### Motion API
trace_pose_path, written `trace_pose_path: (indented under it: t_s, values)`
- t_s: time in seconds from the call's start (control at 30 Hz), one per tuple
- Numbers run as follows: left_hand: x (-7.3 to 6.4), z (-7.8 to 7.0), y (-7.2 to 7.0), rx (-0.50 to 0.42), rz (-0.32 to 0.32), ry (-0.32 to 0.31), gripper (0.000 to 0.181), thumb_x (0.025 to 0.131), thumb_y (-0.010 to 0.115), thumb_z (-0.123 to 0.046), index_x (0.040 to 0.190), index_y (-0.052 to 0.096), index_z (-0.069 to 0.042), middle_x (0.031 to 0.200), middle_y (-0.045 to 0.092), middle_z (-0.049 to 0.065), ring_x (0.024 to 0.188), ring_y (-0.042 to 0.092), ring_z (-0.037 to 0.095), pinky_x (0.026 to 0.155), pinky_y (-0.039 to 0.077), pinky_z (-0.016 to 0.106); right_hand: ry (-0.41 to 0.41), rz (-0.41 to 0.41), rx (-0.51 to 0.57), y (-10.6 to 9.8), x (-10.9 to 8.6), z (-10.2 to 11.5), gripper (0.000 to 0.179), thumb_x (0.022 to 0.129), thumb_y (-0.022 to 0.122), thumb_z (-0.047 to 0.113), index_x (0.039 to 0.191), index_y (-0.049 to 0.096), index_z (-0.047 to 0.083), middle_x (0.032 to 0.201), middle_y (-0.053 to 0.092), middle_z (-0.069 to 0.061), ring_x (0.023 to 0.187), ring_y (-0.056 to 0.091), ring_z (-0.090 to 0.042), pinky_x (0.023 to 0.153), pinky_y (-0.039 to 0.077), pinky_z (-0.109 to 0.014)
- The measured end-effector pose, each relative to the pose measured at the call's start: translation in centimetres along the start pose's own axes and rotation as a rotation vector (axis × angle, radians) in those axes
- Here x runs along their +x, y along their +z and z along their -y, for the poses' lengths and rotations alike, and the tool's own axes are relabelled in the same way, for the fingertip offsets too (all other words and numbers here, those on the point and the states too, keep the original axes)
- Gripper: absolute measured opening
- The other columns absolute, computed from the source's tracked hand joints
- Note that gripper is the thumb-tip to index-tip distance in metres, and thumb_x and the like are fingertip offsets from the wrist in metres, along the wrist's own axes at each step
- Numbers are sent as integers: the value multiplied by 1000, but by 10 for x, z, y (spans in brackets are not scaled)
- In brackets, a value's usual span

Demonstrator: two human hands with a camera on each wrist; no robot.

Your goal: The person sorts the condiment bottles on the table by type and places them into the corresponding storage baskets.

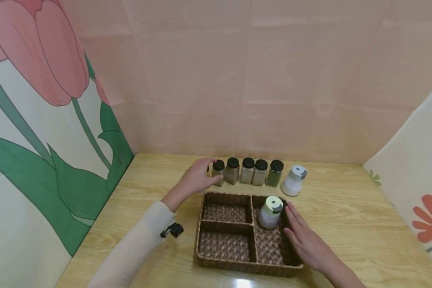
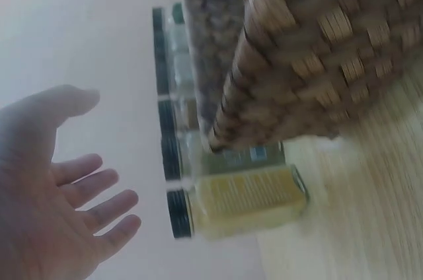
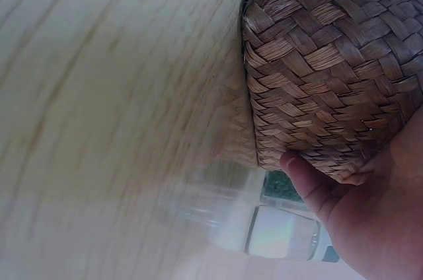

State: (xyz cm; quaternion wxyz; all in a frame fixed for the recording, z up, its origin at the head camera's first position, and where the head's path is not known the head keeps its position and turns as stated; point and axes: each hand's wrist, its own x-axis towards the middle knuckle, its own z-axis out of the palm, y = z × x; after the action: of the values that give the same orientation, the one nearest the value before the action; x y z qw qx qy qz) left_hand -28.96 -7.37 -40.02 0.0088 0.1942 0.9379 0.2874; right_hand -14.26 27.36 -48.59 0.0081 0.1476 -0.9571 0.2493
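Observation:
At the back of the table stands a row of glass spice jars with black lids. My left hand (image 1: 200, 176) reaches to its left end, thumb and fingers spread around a jar (image 1: 219, 179). In the left wrist view the fingers (image 2: 109, 204) are apart, with nothing between them, and a yellow-filled jar (image 2: 251, 199) is nearest. A brown woven basket (image 1: 226, 264) with three compartments lies in front of the row. My right hand (image 1: 307, 240) holds its right wall, thumb over the rim and fingers along the outside. A white shaker bottle (image 1: 270, 218) stands in the right compartment.
Another white shaker bottle (image 1: 293, 182) stands at the right end of the row, beside a jar of green herbs (image 1: 275, 176). A pink cloth (image 1: 245, 88) hangs behind the wooden table (image 1: 349, 208), with a flower-print cloth (image 1: 54, 132) at the left.

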Motion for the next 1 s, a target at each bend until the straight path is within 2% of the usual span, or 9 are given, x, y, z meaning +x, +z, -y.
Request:
trace_pose_path:
  t_s: [0.27,0.5,0.67,0.8,0.83,0.9,0.97,1.0]
  values:
    - [-2,26,-9,-47,-57,-38,69,95,68,-48,151,48,-13,155,46,10,143,42,32,113,39,52,3,0,6,0,0,1,64,111,40,33,163,14,5,170,7,-12,150,22,-43,101,-5,0]
    - [0,50,-8,-101,-84,-51,69,95,69,-48,151,47,-13,154,47,10,143,42,32,114,37,53,29,20,0,-1,0,2,65,111,38,36,163,14,7,171,6,-11,151,22,-42,116,5,-19]
    - [3,65,-1,-147,-93,-45,70,94,71,-46,151,47,-12,154,47,11,141,44,34,112,39,54,24,18,3,-1,-1,1,65,111,38,37,163,13,7,171,6,-11,151,22,-42,111,0,-10]
    - [7,77,6,-204,-87,-56,73,92,74,-45,151,46,-13,153,47,10,138,47,35,109,41,55,23,14,0,-1,-1,1,65,111,37,38,163,13,8,171,6,-10,151,22,-42,111,1,-10]
    - [8,80,8,-221,-84,-57,74,91,74,-45,151,46,-13,154,47,10,138,47,35,109,42,55,26,13,-4,-1,-1,1,65,111,37,38,163,13,8,171,6,-10,151,23,-41,114,4,-14]
    - [10,85,12,-243,-80,-60,74,91,75,-43,151,45,-12,154,47,10,138,47,34,109,42,54,28,16,-12,-1,-1,2,65,110,37,39,163,14,8,171,6,-10,150,23,-41,120,14,-28]
    - [11,88,16,-264,-76,-64,74,91,76,-41,151,45,-11,154,47,10,138,47,35,108,43,54,27,18,-18,-1,0,2,66,110,37,39,163,14,8,171,7,-10,150,24,-41,119,22,-42]
    - [12,90,18,-273,-74,-66,74,91,76,-40,151,45,-11,154,47,10,138,48,35,108,43,54,24,18,-20,-1,0,1,66,110,37,38,163,14,7,171,7,-11,150,25,-42,118,24,-45]
